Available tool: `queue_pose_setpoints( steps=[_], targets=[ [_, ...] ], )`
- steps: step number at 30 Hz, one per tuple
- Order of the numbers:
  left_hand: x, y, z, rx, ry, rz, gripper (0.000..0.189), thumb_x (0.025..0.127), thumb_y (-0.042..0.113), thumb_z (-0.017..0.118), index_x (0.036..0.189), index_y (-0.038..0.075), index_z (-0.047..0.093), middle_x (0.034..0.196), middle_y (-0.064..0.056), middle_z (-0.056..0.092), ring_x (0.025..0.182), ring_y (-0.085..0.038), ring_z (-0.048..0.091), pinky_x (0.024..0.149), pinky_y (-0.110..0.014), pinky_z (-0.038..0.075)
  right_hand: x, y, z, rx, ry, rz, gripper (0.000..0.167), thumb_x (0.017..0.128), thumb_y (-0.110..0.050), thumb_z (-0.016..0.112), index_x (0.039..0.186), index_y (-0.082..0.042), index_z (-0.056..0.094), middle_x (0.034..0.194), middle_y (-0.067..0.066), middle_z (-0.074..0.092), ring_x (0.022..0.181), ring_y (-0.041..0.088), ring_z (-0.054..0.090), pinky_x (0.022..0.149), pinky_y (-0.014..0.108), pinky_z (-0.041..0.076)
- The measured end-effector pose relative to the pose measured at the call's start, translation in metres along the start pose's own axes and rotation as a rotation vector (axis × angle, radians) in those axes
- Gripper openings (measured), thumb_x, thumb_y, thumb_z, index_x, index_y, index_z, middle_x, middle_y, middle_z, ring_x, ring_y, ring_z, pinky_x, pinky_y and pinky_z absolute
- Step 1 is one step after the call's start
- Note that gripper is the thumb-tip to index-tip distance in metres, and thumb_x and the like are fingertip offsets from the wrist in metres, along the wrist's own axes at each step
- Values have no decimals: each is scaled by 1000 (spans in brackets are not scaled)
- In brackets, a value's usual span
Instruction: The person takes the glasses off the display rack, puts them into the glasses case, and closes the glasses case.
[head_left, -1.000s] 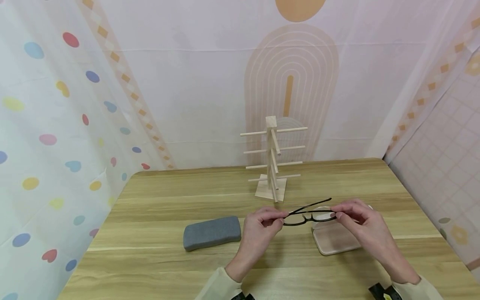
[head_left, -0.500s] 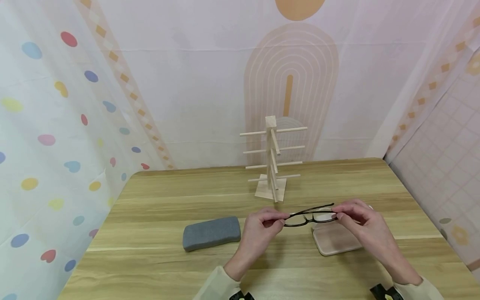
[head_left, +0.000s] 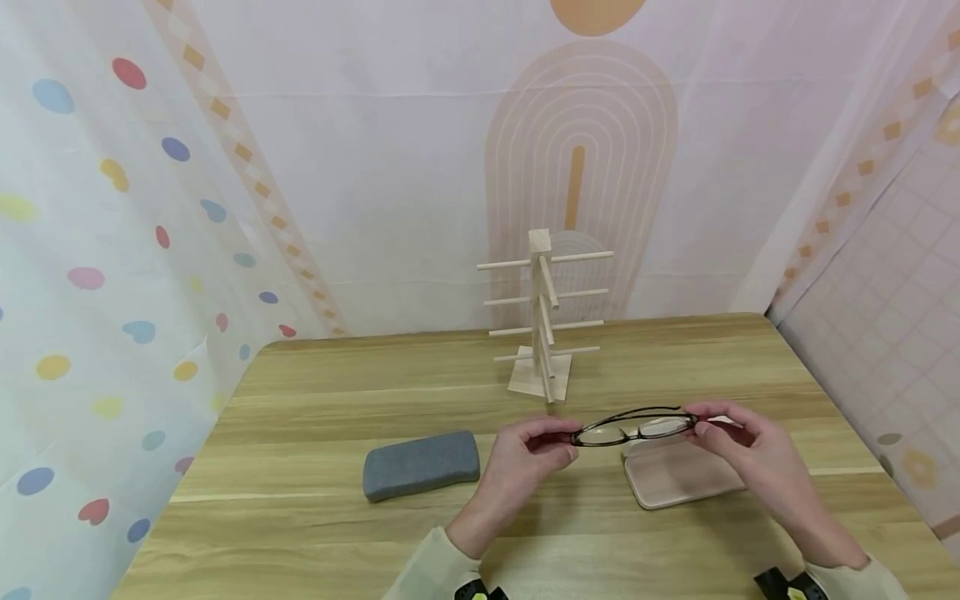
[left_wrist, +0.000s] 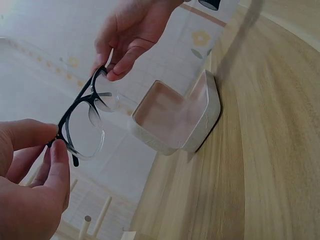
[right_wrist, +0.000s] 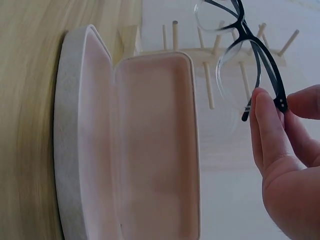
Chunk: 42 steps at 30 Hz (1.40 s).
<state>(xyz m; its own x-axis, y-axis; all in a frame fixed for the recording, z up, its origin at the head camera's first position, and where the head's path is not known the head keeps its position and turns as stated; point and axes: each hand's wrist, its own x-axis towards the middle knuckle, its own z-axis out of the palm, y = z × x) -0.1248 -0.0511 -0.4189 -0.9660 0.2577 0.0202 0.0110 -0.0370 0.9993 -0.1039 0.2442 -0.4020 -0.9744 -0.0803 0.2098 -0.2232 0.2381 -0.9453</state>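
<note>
Both hands hold a pair of glasses above the table, black along the top with clear lower rims. My left hand pinches one end of the frame between thumb and fingers. At the other end, my right hand pinches the hinge corner. The temples lie folded in close behind the lenses, their tips showing in the right wrist view. Beneath the right hand an open glasses case with pink lining sits on the table; the right hand hides part of it in the head view.
A closed grey glasses case lies left of the left hand. Behind the hands stands a wooden rack with several pegs sticking out sideways and forward. The wooden table ends against a patterned curtain.
The temple that stuck up at an angle has come down close to the frame. The glasses and my right hand have shifted slightly right; the left hand has barely moved.
</note>
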Motion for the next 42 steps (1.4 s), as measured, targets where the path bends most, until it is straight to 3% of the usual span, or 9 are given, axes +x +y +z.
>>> queue_pose_setpoints(
  steps=[3, 10, 15, 22, 26, 31, 42],
  targets=[
    [0, 0, 1, -13, -4, 5, 28, 87, -5, 74, 115, -3, 76, 108, -8, 73, 95, -13, 69, 83, -21, 58, -1, 1, -4, 14, -17, -23, 24, 101, 0, 64, 124, 6, 67, 103, -4, 76, 94, 7, 74, 82, 18, 57],
    [-1, -2, 4, 3, 16, 56, 25, 88, -6, 74, 113, -4, 76, 108, -10, 73, 95, -13, 68, 82, -20, 57, -4, -1, -9, -46, -35, 9, 28, 102, -7, 65, 128, 5, 66, 105, -1, 77, 97, 10, 74, 83, 20, 58],
    [-2, -3, 8, -1, 23, 63, 23, 89, -5, 74, 112, -4, 77, 112, -12, 72, 96, -15, 68, 82, -20, 57, -5, -1, -11, -56, -23, -50, 25, 103, -1, 62, 126, 8, 66, 103, 1, 77, 88, 11, 74, 78, 25, 60],
    [-3, -4, 14, -8, 37, 64, 21, 91, -1, 75, 112, -4, 77, 113, -15, 73, 93, -12, 69, 80, -18, 56, -7, -1, -13, -218, 50, -28, 25, 104, -11, 64, 125, 1, 69, 95, 0, 76, 78, 11, 69, 68, 24, 56],
    [-3, -5, 18, -12, 44, 70, 20, 91, 0, 76, 111, -4, 77, 111, -16, 75, 92, -12, 70, 79, -18, 57, -9, 0, -16, -271, 74, -25, 25, 104, -14, 65, 124, -1, 71, 99, -8, 74, 81, 8, 66, 70, 18, 53],
    [-2, -8, 23, -23, 51, 78, 20, 91, -4, 74, 110, -7, 75, 108, -19, 75, 92, -13, 71, 81, -19, 57, -10, 4, -18, -258, 67, -53, 25, 104, -11, 64, 125, -1, 70, 111, -16, 71, 90, 4, 67, 77, 14, 53],
    [4, -14, 39, -102, 98, 65, 20, 88, -5, 76, 106, -10, 69, 99, -12, 73, 89, -12, 68, 82, -20, 57, -15, 18, -27, -106, 46, -42, 23, 104, -2, 59, 125, 5, 68, 108, -13, 74, 86, 9, 72, 80, 16, 55]
  ],
)
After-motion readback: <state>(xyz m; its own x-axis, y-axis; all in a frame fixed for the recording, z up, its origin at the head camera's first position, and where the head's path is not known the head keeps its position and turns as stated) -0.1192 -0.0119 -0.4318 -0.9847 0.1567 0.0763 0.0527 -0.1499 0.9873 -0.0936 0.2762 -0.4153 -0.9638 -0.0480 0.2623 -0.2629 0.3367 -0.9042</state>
